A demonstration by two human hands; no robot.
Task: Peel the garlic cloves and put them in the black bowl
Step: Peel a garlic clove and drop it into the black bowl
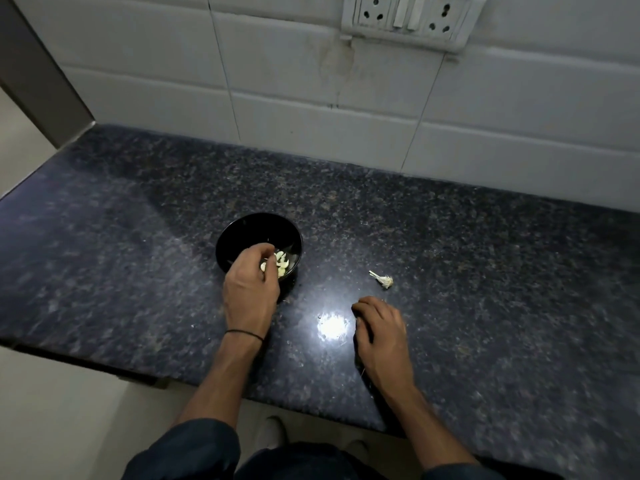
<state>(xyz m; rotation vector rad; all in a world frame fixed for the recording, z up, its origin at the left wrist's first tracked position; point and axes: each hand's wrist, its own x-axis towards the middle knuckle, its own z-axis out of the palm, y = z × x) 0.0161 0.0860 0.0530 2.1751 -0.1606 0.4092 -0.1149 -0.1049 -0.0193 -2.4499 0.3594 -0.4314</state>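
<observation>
Cloves (283, 263): pale, peeled, a small heap on the floor of the bowl, toward its near right side.
Bowl (242, 230): black, round, upright on the worktop, a little left of the middle; its near rim is partly covered by the left hand.
Left hand (251, 285): reaches over the near rim, back of the hand up, fingers curled downward with their tips among the cloves; a pale bit shows at the fingertips, but I cannot tell whether it is pinched or only touched.
Band (244, 332): thin black thread round the left wrist.
Right hand (379, 327): rests on the worktop to the right of the bowl and well apart from it, knuckles up, fingers loosely curled under, nothing seen held.
Stalk (381, 279): dry garlic stem with a papery root end, lying alone just beyond the right hand, not touching it.
Glare (332, 325): bright patch of reflected light between the two hands.
Worktop (485, 271): dark speckled polished stone.
Wall (311, 98): pale tiles, stained below the socket plate.
Socket plate (412, 19): white, top right, two sockets with switches between them.
Sleeves (194, 452): dark, at the bottom edge.
</observation>
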